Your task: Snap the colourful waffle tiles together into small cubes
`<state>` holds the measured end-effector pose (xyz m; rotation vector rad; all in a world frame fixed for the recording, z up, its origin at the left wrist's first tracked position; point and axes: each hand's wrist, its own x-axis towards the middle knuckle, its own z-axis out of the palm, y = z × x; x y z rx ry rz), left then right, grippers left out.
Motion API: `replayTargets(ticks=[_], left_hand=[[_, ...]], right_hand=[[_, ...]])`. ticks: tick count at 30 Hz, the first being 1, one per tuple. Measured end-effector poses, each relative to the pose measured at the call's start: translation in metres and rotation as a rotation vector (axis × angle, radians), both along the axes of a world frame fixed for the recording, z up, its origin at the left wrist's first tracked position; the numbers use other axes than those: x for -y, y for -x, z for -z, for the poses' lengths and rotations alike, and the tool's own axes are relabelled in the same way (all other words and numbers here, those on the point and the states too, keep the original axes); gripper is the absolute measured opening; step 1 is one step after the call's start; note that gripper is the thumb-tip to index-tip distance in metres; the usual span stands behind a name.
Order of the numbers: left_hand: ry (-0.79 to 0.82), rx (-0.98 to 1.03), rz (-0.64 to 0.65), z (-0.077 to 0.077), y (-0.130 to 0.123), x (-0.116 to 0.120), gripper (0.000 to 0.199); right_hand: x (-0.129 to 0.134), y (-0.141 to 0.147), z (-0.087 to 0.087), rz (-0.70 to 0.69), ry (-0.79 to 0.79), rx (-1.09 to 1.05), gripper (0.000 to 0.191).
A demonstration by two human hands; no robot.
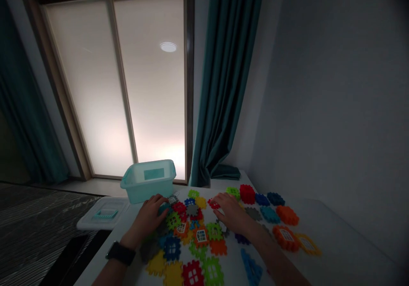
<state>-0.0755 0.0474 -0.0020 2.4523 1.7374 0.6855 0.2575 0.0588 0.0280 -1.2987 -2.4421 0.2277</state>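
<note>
Left hand [147,218]: over the near edge of the pile, fingers curled down, tips at a teal piece [164,208] and a grey piece with a window [173,199].
Left grip: narrow; whether anything sits inside the fingers, impossible to tell.
Left wrist: black smartwatch [120,253] on a dark strap.
Right hand [231,213]: palm down over the middle of the table, fingers spread and reaching forward.
Right grip: wide, nothing visibly held; fingertips touching or just beside a small red piece [213,203].
Plastic building pieces [191,235]: flat, notch-edged, in red, yellow, green, blue, orange, grey and purple, scattered between and beneath both hands, some interlocked or overlapping.
Window pieces: an orange one [201,236] just ahead of the right forearm's inner side, a red one [193,273] near the front, another orange one [286,238] out to the right.
Blue triangular piece [251,268]: flat near the front, below the right forearm.
Table [335,235]: white, carrying all the pieces.
Teal plastic bin [148,181]: at the far edge of the table, just ahead of the left hand.
Bin lid [104,213]: white with a teal handle, left of the left hand.
Behind: frosted window [111,85], dark teal curtain [223,85].
</note>
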Motion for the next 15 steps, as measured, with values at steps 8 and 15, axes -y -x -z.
replayTargets(ticks=[8,15], left_hand=[[0.170,-0.035,-0.040,0.006,0.015,-0.004,0.028],[0.203,0.005,-0.008,0.009,0.019,-0.007,0.032]], right_hand=[[0.005,0.007,-0.001,-0.003,0.029,0.021,0.026],[0.006,0.008,-0.001,-0.012,0.032,0.028,0.028]])
